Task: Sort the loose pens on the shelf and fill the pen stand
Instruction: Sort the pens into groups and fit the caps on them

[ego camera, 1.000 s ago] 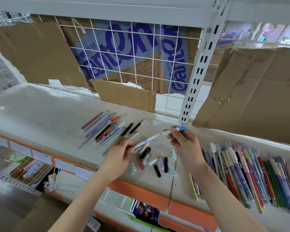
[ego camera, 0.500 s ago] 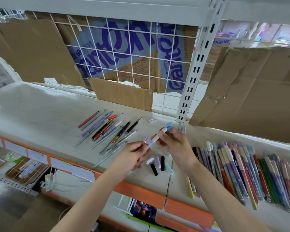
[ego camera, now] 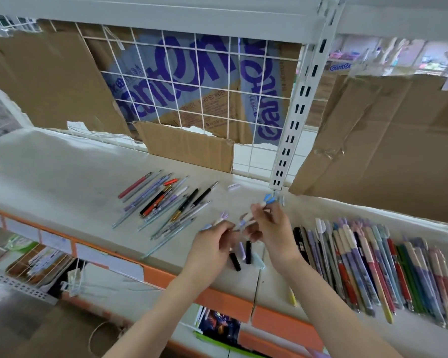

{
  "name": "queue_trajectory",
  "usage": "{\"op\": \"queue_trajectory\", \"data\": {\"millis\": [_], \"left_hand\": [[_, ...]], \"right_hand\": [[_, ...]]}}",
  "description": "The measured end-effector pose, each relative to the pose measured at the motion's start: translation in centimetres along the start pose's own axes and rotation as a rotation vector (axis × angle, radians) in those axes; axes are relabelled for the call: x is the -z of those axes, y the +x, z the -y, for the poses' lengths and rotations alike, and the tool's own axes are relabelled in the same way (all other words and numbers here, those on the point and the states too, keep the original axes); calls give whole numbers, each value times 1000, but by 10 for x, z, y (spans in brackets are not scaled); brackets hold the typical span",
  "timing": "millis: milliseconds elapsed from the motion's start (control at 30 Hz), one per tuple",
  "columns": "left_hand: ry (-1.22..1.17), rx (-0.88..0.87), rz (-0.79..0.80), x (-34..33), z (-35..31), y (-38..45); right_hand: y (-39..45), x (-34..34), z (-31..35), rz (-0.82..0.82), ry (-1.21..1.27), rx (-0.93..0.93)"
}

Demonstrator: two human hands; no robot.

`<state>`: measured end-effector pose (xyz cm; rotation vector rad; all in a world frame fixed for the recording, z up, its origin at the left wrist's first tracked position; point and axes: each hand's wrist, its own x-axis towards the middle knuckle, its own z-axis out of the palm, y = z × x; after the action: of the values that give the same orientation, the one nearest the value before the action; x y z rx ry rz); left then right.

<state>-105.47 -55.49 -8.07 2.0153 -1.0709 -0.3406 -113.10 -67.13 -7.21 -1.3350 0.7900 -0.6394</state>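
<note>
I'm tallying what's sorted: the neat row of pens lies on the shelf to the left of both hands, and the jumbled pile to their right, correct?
Not quite: it is reversed. The head view shows the neat row of pens to the right of both hands and the jumbled pile to their left, all on the shelf.

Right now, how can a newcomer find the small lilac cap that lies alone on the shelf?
Start at the white slotted upright of the shelf. Left of its foot, beyond the loose pen pile, lies the lilac cap. It lies by itself on bare shelf; the other caps are clustered under the hands.
</note>
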Motion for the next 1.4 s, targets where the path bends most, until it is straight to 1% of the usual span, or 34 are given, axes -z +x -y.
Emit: {"op": "queue_trajectory", "data": {"millis": [33, 100, 167, 267, 300, 400, 500, 567, 633, 733, 800, 867, 967, 1033, 1167, 1400], "left_hand": [[-25, -18, 3, 7, 1, 3], [-17, 16, -13, 23, 11, 10], [157, 65, -77, 37, 31, 15], [419, 161, -120, 49, 61, 13], [480, 182, -107, 51, 67, 11], [610, 217, -51, 50, 74, 8], [625, 206, -56, 48, 77, 8], [639, 201, -39, 48, 78, 9], [618, 191, -32, 48, 76, 8], [447, 117, -21, 47, 61, 7], [326, 30, -2, 44, 47, 3], [274, -55, 30, 42, 36, -2], [166, -147, 50, 39, 31, -5], [120, -172, 75, 39, 29, -7], [87, -205, 57, 39, 32, -8], [38, -231, 82, 38, 30, -7]], "right_hand": [[3, 4, 5, 0, -13, 22], [8, 18, 18, -21, -97, 89], [14, 36, 28, -13, -305, 136], [16, 56, 26, 83, -761, 113], [15, 57, 21, 118, -851, 105], [7, 52, 4, 200, -973, 109], [2, 48, -4, 208, -1207, 168], [-2, 47, -4, 219, -1233, 210], [-7, 45, -5, 303, -1236, 209], [-11, 43, -15, 415, -1323, 162], [-9, 43, -17, 412, -1297, 217], [-6, 44, -13, 386, -1084, 277], [-4, 42, 2, 336, -720, 252], [-6, 39, 8, 323, -595, 247], [-4, 40, 6, 313, -648, 333], [-7, 33, 8, 342, -621, 343]]}}
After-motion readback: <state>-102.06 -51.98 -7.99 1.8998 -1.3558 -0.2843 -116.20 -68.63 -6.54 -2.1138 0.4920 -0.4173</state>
